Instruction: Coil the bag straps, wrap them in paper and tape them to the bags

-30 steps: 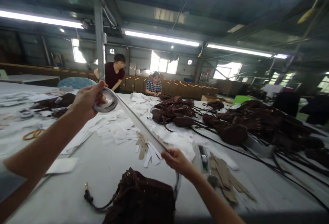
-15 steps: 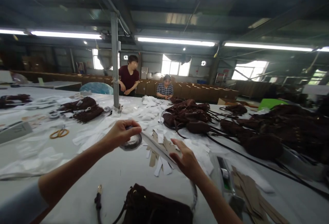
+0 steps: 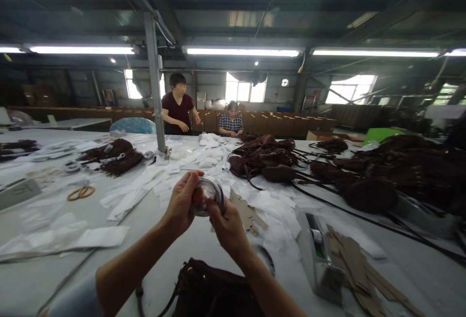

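Roll [image 3: 219, 191], partly covered | left fingers [image 3: 186, 186], right fingers [image 3: 220, 215] clamped on it | dark bag [image 3: 214, 288] cut off below

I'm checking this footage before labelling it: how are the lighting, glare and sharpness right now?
Head view: ceiling tubes and windows glare white against a dark roof; head view: the shiny roll looks soft, with pale glints; head view: the dark bags piled at right lose detail in the dimness.
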Action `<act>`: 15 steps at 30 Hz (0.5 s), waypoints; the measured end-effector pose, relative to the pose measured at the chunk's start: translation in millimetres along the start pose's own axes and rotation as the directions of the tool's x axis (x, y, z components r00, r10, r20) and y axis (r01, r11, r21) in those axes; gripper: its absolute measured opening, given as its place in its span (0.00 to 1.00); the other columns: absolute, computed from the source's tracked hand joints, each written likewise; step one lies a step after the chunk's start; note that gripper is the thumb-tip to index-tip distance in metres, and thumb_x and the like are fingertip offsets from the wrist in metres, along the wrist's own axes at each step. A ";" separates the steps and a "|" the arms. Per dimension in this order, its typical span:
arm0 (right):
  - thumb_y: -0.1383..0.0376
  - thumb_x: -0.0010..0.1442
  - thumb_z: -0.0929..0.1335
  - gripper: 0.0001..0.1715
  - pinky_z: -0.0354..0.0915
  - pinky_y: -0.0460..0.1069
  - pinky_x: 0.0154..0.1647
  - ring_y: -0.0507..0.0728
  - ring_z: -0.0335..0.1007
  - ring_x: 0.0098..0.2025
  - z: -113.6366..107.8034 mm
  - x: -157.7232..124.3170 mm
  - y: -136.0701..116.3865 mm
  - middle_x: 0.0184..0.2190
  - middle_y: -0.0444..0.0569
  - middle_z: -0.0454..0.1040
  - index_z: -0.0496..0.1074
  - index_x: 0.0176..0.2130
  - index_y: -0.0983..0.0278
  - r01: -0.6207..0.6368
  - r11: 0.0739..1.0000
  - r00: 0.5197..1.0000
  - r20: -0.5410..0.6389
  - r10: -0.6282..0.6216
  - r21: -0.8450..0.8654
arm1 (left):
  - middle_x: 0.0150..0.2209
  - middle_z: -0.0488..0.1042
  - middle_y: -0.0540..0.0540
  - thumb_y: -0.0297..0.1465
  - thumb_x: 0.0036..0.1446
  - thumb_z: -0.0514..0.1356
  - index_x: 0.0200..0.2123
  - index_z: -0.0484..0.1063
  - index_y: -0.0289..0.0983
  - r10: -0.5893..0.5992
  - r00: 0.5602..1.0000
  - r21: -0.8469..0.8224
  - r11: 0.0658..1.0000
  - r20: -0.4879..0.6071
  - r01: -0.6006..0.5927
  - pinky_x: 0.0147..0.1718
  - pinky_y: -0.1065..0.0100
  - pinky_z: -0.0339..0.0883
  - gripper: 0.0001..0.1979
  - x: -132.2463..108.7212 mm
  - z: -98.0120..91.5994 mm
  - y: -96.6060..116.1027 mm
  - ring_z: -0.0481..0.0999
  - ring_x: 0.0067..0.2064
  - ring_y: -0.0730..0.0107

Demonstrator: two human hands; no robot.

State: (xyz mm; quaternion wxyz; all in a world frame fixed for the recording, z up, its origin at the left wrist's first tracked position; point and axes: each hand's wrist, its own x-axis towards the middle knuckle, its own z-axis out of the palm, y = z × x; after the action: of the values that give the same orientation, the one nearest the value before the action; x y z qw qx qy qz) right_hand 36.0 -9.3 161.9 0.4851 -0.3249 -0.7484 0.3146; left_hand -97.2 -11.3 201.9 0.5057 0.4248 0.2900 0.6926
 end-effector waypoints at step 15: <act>0.52 0.60 0.66 0.17 0.59 0.45 0.29 0.52 0.62 0.28 -29.6 -11.3 -5.8 0.28 0.43 0.69 0.68 0.37 0.64 -0.053 0.995 0.980 0.195 0.034 0.090 | 0.13 0.58 0.60 0.47 0.49 0.64 0.32 0.68 0.37 -0.109 0.994 0.126 0.986 -0.006 0.109 0.14 0.80 0.51 0.20 -7.7 12.9 0.5 0.54 0.14 0.82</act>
State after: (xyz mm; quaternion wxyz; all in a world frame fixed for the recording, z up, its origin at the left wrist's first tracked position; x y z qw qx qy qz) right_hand 66.1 -17.1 170.4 0.4178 -0.2859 -0.7690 0.3903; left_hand -85.1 -19.2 206.1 0.5152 0.4398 0.3556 0.6440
